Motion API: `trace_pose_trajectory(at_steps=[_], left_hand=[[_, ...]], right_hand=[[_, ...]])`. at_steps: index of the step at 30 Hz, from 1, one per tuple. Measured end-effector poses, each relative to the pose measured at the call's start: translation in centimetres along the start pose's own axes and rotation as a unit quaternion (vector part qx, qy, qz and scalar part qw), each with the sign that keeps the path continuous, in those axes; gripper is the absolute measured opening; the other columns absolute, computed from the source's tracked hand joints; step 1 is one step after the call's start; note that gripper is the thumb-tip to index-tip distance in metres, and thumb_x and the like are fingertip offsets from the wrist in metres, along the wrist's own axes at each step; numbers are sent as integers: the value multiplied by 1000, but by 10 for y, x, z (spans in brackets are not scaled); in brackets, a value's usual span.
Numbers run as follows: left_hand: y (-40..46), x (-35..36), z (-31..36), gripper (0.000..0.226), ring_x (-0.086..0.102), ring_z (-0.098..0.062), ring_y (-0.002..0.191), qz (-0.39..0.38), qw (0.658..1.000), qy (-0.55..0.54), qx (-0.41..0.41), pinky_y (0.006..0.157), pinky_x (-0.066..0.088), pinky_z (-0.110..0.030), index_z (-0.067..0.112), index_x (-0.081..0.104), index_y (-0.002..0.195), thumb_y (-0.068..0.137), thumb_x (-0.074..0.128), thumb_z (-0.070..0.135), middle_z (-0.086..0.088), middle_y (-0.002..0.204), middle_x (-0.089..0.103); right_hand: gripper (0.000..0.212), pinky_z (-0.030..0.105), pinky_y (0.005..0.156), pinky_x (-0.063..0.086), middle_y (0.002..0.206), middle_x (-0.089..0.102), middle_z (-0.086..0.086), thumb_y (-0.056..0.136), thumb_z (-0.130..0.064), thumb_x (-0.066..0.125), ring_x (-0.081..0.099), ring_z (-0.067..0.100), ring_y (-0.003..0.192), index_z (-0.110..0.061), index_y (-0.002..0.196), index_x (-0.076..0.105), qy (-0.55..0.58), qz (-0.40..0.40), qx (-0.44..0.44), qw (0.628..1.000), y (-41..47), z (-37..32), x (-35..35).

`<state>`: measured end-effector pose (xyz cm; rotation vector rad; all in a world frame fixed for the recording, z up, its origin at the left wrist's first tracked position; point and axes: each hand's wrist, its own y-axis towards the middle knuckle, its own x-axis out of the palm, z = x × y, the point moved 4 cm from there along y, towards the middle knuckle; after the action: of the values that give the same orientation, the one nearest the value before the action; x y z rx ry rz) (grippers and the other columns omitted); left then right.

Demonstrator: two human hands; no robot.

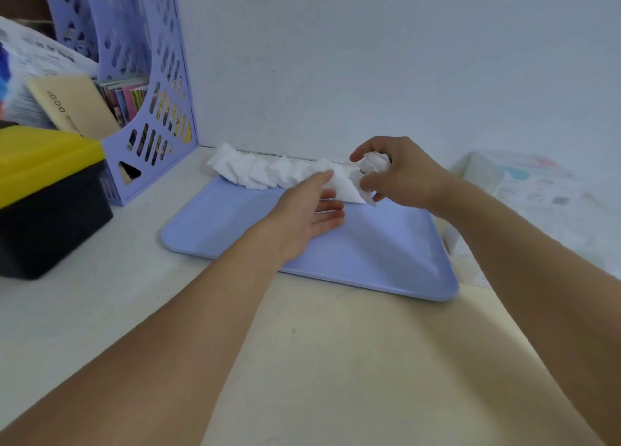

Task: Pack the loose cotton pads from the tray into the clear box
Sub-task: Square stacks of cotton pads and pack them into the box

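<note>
Tray front: the bare blue tray (353, 254) spreads below and nearer than both my hands; nothing lies on this part.
Left hand: my left hand (312, 207) lies nearly flat, fingers straight, fingertips on the near edge of the pads. It closes on nothing; it only presses.
Right hand: my right hand (389, 173), just right of the left, has its fingers curled round a bunch of cotton pads (374, 165), with a few hanging loose under the palm.
Loose pads: the rest of the cotton pads (265, 172) run in a crumpled row leftward from my grip, along the tray's far rim against the wall (369, 59).
Clear box: what I judge to be the clear box (487, 180) stands right of my right hand, off the tray; it is blurred and I cannot tell where its opening is.
Risk, drop: the hanging pads could slip out on the way right, since my fingers hold only the wad above.
Risk, drag: lifting may pull neighbouring pads along if my left hand eases off.
Risk, strays: pads pushed farther could fall behind the rim.
</note>
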<state>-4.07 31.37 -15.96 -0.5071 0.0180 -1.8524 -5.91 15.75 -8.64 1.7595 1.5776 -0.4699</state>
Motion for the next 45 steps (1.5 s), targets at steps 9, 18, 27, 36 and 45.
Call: trace_pose_trajectory(at_steps=[9, 18, 27, 36, 45], left_hand=[[-25, 29, -4, 31, 69, -23, 108, -146, 985, -93, -3, 91, 59, -34, 0, 63, 129, 102, 51, 12, -18, 129, 67], [-32, 35, -9, 35, 67, -26, 117, -156, 986, -62, 19, 95, 57, -37, 1, 56, 134, 104, 38, -4, -17, 128, 68], [-47, 45, -9, 30, 65, -12, 52, -189, 975, -106, -44, 98, 49, -37, -1, 59, 104, 103, 30, 5, -9, 63, 66], [-52, 48, -10, 48, 53, -16, 33, -226, 953, -179, -98, 44, 48, -21, 3, 66, 98, 105, 31, 35, -9, 79, 63], [-43, 41, -6, 31, 59, -22, 112, -224, 970, -88, -36, 96, 47, -36, 13, 67, 118, 97, 60, 36, -5, 123, 57]], right_hand=[[55, 30, 75, 56, 95, 69, 0, 70, -20, 91, 65, 19, 84, -20, 118, 64, 77, 46, -93, 992, -47, -2, 12], [44, 37, 87, 54, 106, 64, -8, 90, -25, 68, 63, 14, 91, -20, 132, 56, 14, 81, -161, 984, -60, 0, 3], [79, 24, 87, 31, 118, 54, 0, 89, -67, 45, 42, 19, 103, -15, 148, 44, -189, 37, -228, 954, -64, -4, 19], [100, 38, 101, 37, 128, 55, 2, 78, -78, 46, 45, 21, 116, -13, 154, 36, -224, 37, -203, 953, -64, -1, 33], [118, 12, 83, 47, 117, 61, -10, 61, -19, 96, 56, -1, 100, -27, 156, 27, 11, -30, -147, 989, -68, -3, 19]])
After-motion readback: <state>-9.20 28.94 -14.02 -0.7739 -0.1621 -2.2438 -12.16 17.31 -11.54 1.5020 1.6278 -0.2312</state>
